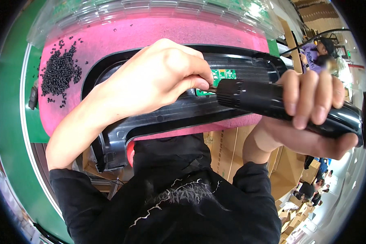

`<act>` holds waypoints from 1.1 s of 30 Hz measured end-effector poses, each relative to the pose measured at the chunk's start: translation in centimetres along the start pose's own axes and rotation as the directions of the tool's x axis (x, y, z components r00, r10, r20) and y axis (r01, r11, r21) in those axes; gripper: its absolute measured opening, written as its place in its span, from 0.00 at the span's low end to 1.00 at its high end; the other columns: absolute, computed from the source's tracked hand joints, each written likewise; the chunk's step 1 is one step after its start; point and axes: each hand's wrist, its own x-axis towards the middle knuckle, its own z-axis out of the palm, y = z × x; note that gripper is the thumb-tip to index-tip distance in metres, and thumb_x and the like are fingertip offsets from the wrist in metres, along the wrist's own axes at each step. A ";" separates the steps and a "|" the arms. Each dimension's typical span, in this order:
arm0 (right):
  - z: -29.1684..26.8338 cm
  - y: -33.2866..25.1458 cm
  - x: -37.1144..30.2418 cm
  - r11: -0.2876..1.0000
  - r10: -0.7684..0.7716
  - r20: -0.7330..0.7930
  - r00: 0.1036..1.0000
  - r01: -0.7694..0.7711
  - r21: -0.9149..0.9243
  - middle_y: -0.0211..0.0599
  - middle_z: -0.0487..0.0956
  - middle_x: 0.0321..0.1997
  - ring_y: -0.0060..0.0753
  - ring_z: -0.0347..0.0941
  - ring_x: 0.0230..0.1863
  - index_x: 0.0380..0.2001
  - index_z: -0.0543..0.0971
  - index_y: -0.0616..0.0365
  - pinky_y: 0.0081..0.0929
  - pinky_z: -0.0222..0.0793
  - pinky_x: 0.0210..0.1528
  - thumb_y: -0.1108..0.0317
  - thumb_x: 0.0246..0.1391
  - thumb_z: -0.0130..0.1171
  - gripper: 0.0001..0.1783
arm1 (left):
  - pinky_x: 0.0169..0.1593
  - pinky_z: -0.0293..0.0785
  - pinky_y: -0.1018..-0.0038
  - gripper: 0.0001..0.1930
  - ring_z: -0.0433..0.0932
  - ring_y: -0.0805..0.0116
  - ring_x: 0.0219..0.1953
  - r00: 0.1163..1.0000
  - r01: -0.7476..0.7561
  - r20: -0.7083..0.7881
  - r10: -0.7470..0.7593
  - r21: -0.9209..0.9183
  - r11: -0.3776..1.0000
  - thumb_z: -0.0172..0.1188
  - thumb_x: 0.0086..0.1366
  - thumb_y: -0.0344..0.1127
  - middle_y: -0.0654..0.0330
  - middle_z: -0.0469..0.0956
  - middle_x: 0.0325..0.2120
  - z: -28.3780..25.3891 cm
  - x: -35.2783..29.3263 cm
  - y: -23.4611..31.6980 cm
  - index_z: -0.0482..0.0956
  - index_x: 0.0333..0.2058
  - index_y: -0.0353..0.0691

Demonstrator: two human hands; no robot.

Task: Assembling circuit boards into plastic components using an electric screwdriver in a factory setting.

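My right hand (313, 107) is wrapped around a black electric screwdriver (252, 97), held nearly level with its bit toward the left. At the tip of the bit (212, 89), the thumb and forefinger of my left hand (162, 75) are pinched together. Whatever lies between those fingertips is hidden. Just beneath them is a green circuit board (225, 74), partly covered by the hand and the screwdriver. It sits inside a long, curved black plastic housing (171, 114).
A pink mat (105, 34) lies under the housing, with a heap of small black screws (59, 73) at the left. Clear plastic trays (158, 10) line the far edge. Cardboard boxes (227, 150) stand below at the right. A person in purple (313, 55) is farther off.
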 end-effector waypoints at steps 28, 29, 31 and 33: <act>-2.2 -2.4 0.4 0.964 0.016 0.140 0.990 0.022 -0.266 0.30 0.72 0.28 0.20 0.66 0.20 0.40 0.72 0.58 0.22 0.61 0.26 0.39 0.47 0.61 0.32 | 0.27 0.66 0.78 0.09 0.77 0.71 0.29 0.986 0.164 0.000 -0.164 0.018 0.986 0.67 0.53 0.26 0.62 0.78 0.30 -0.2 0.3 0.9 0.77 0.33 0.36; -2.8 -2.4 0.1 0.961 0.045 0.061 0.997 -0.027 -0.277 0.31 0.72 0.29 0.21 0.65 0.20 0.40 0.73 0.59 0.23 0.60 0.26 0.38 0.49 0.57 0.32 | 0.27 0.67 0.78 0.09 0.77 0.71 0.29 0.988 0.154 0.005 -0.154 0.045 0.987 0.66 0.54 0.26 0.62 0.77 0.29 -0.2 0.3 0.8 0.77 0.33 0.36; -3.8 -1.8 -0.6 0.956 0.059 -0.071 0.996 -0.077 -0.284 0.33 0.73 0.28 0.23 0.64 0.20 0.40 0.73 0.61 0.24 0.60 0.26 0.37 0.53 0.50 0.34 | 0.27 0.67 0.77 0.08 0.76 0.71 0.29 0.990 0.136 0.013 -0.137 0.068 0.988 0.65 0.54 0.25 0.62 0.77 0.29 -0.1 0.3 0.6 0.77 0.34 0.36; -4.5 -1.4 -1.0 0.961 0.033 -0.154 0.988 -0.073 -0.266 0.40 0.74 0.27 0.29 0.66 0.20 0.40 0.72 0.64 0.28 0.63 0.26 0.42 0.55 0.48 0.31 | 0.27 0.67 0.77 0.07 0.76 0.71 0.29 0.991 0.125 0.035 -0.128 0.078 0.989 0.63 0.56 0.24 0.61 0.77 0.29 0.0 0.4 0.5 0.77 0.33 0.36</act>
